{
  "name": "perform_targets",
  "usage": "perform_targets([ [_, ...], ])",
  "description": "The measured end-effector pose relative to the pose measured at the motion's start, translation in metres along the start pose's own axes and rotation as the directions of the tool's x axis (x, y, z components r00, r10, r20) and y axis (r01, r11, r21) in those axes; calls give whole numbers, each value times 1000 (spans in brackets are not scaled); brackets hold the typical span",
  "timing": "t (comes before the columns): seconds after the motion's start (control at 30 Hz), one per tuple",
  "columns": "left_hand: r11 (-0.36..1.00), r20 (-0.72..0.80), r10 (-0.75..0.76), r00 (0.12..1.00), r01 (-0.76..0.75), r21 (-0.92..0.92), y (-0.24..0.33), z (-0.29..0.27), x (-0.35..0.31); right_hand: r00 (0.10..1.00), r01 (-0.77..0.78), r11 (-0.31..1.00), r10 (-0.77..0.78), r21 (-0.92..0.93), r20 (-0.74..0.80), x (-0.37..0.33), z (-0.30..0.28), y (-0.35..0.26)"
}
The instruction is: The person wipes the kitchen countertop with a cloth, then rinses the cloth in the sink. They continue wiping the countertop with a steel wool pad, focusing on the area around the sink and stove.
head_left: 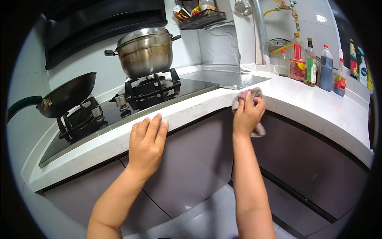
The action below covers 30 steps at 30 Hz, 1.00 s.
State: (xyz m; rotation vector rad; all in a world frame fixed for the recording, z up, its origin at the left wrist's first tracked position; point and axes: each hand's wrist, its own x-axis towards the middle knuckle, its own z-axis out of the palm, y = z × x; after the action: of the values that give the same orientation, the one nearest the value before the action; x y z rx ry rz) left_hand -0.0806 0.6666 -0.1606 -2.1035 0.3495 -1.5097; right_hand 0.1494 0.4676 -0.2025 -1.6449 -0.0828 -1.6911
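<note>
The right hand (247, 113) has a closed grip on one soft, crumpled cloth (248, 104), pinkish-grey, and presses it on the rounded front edge of the desk (302, 105) at its corner. A part of the cloth hangs below the hand. The left hand (146, 142) lies flat and open on the same edge, further left, and holds nothing.

The desk is white speckled stone with a smooth surface. Below it are dull purple cabinet doors (195, 159).

Behind the hands one black glass stove (119, 109) is set in the desk, with two burners and two round knobs. On the left burner stands one dark wok (67, 95) with a green handle. On the right burner stands one steel pot (146, 52), covered by a lid; its content is hidden.

At the right back, about eight bottles (318, 65) stand in a row, with dark or clear liquid.
</note>
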Motion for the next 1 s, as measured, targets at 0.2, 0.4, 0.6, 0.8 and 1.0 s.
perform_targets([
  [0.2,1000,-4,-1,1000,1,1,-2,-4,2,955,-283,793,179,540,238,-59,-7,-96],
  [0.4,999,17,-10,1000,10,-42,-2,-4,1,945,-98,645,-179,758,274,-90,-51,-138],
  [0.6,999,7,-22,1000,22,-28,-3,-6,1,968,-210,833,102,512,230,-49,-1,-51],
  [0.8,999,25,-42,999,42,26,0,-1,3,949,-214,757,12,617,314,-61,-18,-80],
  [1.0,998,20,-12,1000,11,69,2,0,3,944,-20,729,-212,684,254,-61,-22,-80],
])
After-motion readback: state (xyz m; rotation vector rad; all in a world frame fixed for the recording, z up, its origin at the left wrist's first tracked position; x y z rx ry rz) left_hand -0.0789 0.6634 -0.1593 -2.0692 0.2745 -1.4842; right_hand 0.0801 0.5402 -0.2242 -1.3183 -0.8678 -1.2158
